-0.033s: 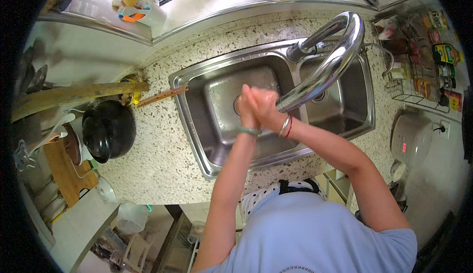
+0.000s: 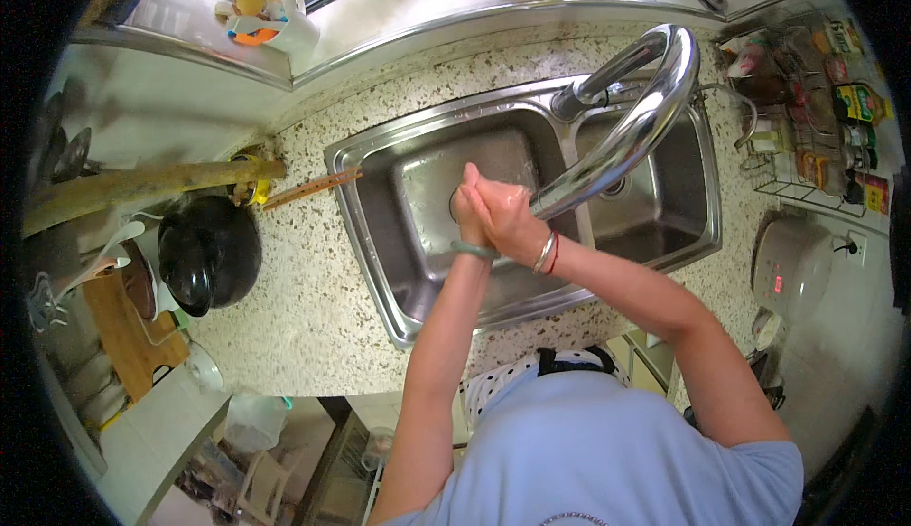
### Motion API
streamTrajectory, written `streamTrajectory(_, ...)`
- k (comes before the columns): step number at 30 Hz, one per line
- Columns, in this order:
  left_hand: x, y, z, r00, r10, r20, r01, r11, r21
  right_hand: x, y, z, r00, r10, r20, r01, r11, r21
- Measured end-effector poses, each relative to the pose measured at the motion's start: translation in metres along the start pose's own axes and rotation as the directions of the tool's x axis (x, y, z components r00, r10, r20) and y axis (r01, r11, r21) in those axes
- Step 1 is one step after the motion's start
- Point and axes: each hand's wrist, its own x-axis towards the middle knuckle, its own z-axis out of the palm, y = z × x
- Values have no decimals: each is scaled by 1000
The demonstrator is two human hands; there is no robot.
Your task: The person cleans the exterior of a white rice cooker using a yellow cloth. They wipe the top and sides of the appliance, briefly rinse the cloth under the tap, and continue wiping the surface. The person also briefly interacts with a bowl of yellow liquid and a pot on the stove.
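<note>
faucet [image 2: 652,116] ends just right of the clasped fingers [image 2: 505,196].

Bare right hand [image 2: 507,219] now lower against the bare left hand [image 2: 466,209], slid slightly toward the body and a touch leftward. Shiny silver bangle [image 2: 544,252] and thin red cord [image 2: 555,253] at its wrist carried the same way. Pale-green round bangle [image 2: 474,250] also a little further left, left forearm [image 2: 441,336] with it.

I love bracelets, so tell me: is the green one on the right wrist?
No, the green bracelet circles the wrist of the left hand.
</note>
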Motion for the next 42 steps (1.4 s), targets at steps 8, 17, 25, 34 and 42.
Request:
streamTrajectory(8, -26, 23, 42, 967, -97, -236, 72, 991, -112, 13, 72, -25, 808, 577, 117, -586, 766, 265)
streamTrajectory(17, -22, 1, 26, 987, 17, -158, -21, 999, -23, -5, 36, 6, 969, -160, 188, 231, 858, -459)
streamTrajectory(25, -21, 21, 47, 982, -58, -178, 45, 996, -75, 0, 32, 8, 1000, -20, -9, 18, 983, -184)
streamTrajectory(34, -40, 23, 51, 961, -133, -241, 118, 990, -74, 19, 72, -16, 874, 482, 60, -485, 864, 137)
streamTrajectory(42, -55, 36, 18, 936, -351, -2, 348, 927, -138, 0, 40, -34, 987, -23, 159, 13, 998, 59)
